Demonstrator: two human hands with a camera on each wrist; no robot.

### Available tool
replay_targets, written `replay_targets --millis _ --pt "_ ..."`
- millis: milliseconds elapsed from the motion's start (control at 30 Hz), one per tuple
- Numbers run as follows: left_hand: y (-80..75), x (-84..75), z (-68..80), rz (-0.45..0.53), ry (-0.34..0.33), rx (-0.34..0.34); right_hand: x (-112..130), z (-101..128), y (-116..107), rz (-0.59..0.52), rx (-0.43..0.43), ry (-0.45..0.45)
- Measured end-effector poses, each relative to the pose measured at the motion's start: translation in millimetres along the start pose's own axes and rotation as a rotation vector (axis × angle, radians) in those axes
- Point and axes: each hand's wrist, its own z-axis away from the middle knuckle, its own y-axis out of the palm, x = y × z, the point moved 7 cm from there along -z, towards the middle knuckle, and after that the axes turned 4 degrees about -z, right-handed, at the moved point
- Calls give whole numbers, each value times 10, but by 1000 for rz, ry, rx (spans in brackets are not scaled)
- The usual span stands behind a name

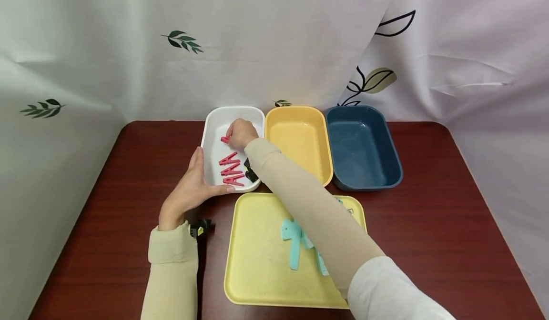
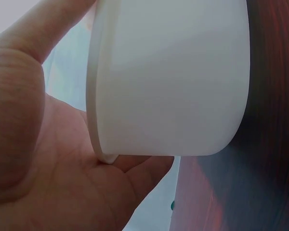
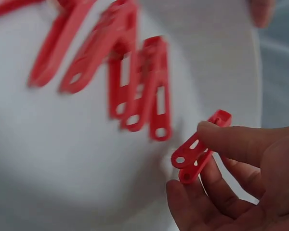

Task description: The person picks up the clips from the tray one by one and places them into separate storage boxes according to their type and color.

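Observation:
In the head view, my right hand (image 1: pixel 242 133) reaches into the far part of the white bin (image 1: pixel 212 120). Its thumb and fingers pinch a red clothespin (image 3: pixel 202 149), seen close in the right wrist view near the bin's wall. Several more red clothespins (image 1: pixel 229 158) lie in a row on the bin floor. My left hand (image 1: pixel 190 186) spans the bin's near left corner, fingers extended along the left side and thumb at the near rim. The left wrist view shows its palm beside the bin's outer wall (image 2: pixel 173 86).
To the right of the white bin stand a yellow bin (image 1: pixel 296 139) and a dark blue bin (image 1: pixel 362 148). A yellow tray (image 1: pixel 257 272) in front holds turquoise pieces (image 1: pixel 293 239), partly hidden under my right arm. Patterned curtains (image 1: pixel 257 39) hang behind the table.

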Motion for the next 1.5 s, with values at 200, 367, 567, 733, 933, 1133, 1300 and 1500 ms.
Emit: replay_targets --millis 200,367,567,733,933,1133,1300,1500 --pt "21 -28 -12 3 15 0 -32 -24 64 72 34 -26" --pt "21 -18 -8 -6 7 9 -12 -7 91 92 49 -32" --pt "15 -3 -2 -32 4 12 43 24 133 147 58 -62" --pt "21 7 -2 -28 6 8 49 28 155 171 72 -52" --pt "16 -3 -6 -35 8 7 75 67 124 145 75 -35" --pt "0 -18 -16 -25 24 -3 168 132 -1 103 55 -58" --pt "2 -25 -23 -23 23 -3 235 199 -115 52 37 -93" --pt "20 -9 -27 -28 24 -4 268 274 -259 10 17 -154"
